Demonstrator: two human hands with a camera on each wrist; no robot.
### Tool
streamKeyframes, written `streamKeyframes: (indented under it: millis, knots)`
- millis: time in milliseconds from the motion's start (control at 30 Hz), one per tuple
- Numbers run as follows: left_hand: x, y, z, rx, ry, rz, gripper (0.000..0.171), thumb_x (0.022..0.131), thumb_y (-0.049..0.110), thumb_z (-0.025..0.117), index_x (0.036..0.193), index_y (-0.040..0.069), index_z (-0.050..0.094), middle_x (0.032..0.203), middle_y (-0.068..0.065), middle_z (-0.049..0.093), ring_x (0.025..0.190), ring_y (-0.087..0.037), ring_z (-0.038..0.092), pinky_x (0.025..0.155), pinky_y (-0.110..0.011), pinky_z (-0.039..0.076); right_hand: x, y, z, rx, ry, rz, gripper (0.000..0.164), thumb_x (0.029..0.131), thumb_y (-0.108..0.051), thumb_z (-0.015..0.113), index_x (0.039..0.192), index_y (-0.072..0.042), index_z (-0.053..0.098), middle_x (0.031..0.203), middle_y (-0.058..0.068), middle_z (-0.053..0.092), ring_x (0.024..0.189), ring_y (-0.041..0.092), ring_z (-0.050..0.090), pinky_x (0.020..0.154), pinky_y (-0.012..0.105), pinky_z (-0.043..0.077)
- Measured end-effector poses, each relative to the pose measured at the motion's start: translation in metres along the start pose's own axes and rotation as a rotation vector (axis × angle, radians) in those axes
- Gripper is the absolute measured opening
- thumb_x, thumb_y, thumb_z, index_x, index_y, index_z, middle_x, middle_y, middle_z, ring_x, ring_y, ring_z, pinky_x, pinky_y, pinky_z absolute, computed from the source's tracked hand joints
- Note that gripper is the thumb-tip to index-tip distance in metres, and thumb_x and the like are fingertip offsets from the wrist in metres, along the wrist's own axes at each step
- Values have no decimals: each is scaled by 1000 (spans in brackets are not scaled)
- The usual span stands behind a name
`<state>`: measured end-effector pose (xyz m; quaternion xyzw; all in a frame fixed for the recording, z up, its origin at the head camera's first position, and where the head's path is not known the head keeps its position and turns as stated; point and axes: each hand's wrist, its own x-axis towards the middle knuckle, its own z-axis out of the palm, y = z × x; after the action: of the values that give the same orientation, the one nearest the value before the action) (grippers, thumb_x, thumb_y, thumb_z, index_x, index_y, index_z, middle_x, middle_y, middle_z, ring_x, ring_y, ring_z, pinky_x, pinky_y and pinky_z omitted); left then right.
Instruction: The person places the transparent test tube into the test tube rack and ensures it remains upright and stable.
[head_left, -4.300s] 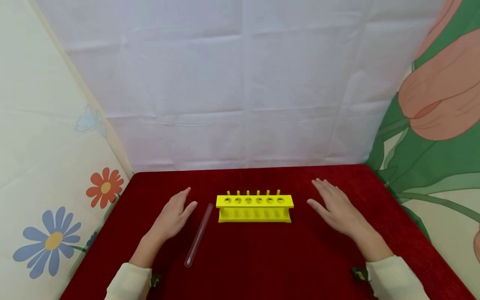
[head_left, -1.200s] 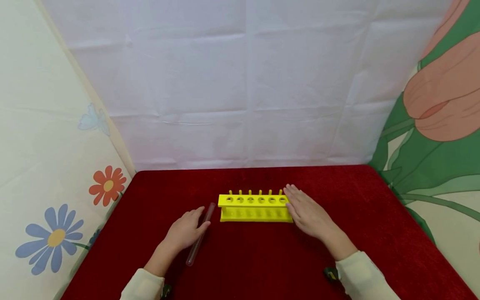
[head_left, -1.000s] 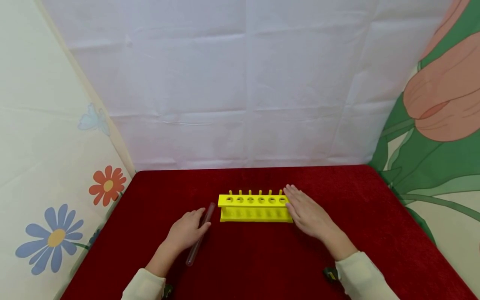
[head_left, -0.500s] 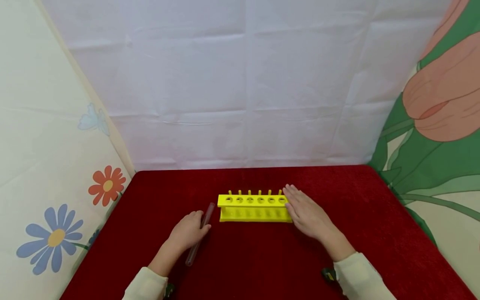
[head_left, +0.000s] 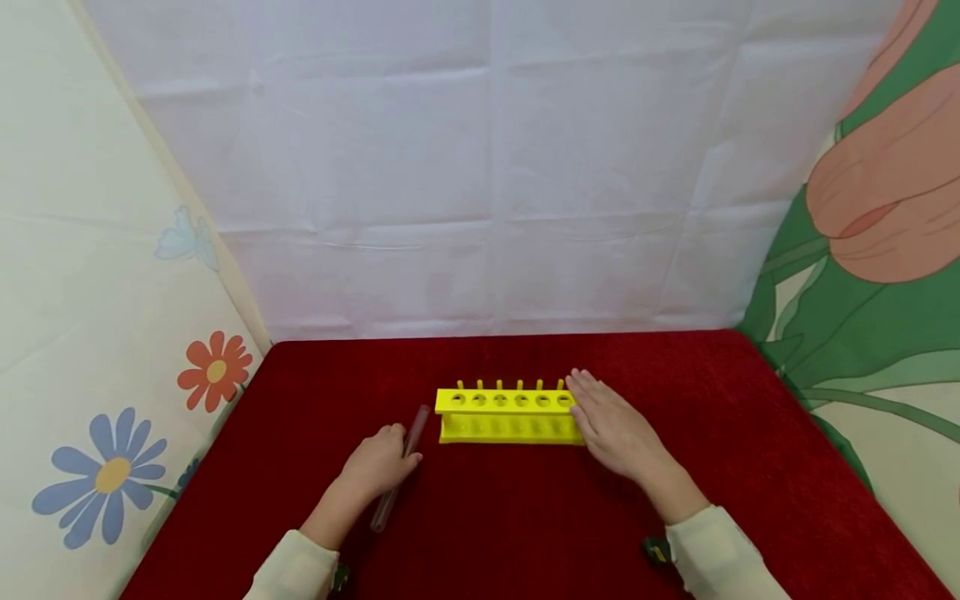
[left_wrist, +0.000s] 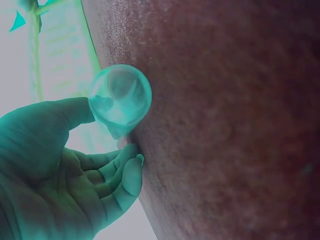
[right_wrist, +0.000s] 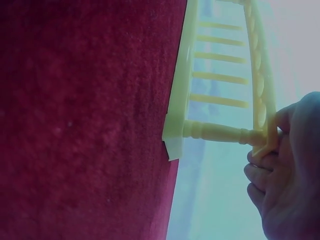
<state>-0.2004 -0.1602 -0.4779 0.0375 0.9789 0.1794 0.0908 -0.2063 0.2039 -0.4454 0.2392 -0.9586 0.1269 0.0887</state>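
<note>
A clear test tube (head_left: 381,510) lies slanted on the red cloth. My left hand (head_left: 378,461) grips it around the middle. In the left wrist view, the round end of the test tube (left_wrist: 120,97) sits between the thumb and curled fingers (left_wrist: 131,175). A yellow test tube rack (head_left: 510,429) stands right of the tube; its visible holes hold no tubes. My right hand (head_left: 617,423) is at the rack's right end. In the right wrist view, the thumb and fingers (right_wrist: 257,175) hold the end of the rack's upper plate (right_wrist: 267,90) from both sides.
A red cloth (head_left: 510,517) covers the table. Behind it hangs a creased white sheet (head_left: 450,167). Flower-patterned panels (head_left: 75,333) border the left and right sides. A row of upright pegs (head_left: 520,385) lines the back of the rack.
Both hands have moved inward from beside the objects. The right hand came to the rack's end and has stayed there. The left reached over the test tube, and its fingers have curled round it.
</note>
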Motion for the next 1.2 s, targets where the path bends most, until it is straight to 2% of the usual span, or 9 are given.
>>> streamKeyframes:
  millis: [267,667,1200]
  knots:
    - [0,1,0,1,-12,14,37,93,30,74,108,0,58,82,-6,54,65,-18,54,57,-32,51,0,1,2,62,17,35,47,109,-17,40,150,5,41,158,21,39,148,37,33,120,52,28]
    - [3,4,-4,1,-25,12,36,93,25,74,108,-3,57,81,-8,56,66,-19,58,58,-35,53,3,0,3,30,41,8,47,108,-15,41,149,8,41,156,22,40,147,37,34,120,52,29]
    - [7,2,-1,-5,-42,20,32,94,21,72,106,-4,57,79,-9,56,64,-19,58,55,-34,53,2,2,8,40,51,11,47,109,-17,39,149,8,42,156,22,40,147,38,34,120,52,29]
